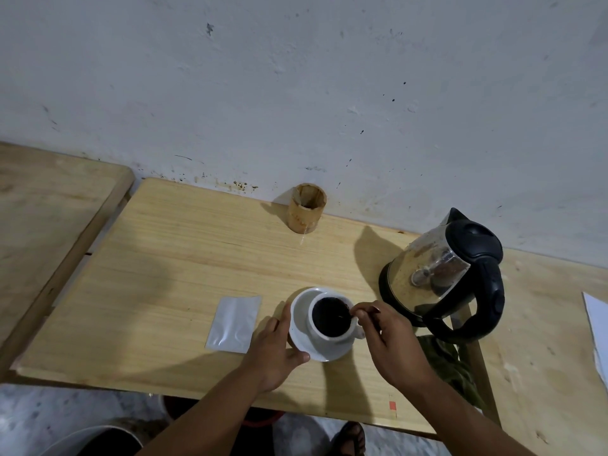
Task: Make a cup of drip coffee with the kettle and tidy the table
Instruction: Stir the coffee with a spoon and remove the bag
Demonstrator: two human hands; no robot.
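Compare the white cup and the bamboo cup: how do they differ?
The white cup sits on a saucer near the front edge; the bamboo cup stands bare on the table by the wall. The white cup is full of dark coffee; the bamboo cup holds a pale paper-like liner. The right hand pinches something at the white cup's rim; nothing touches the bamboo cup. Both stand upright.
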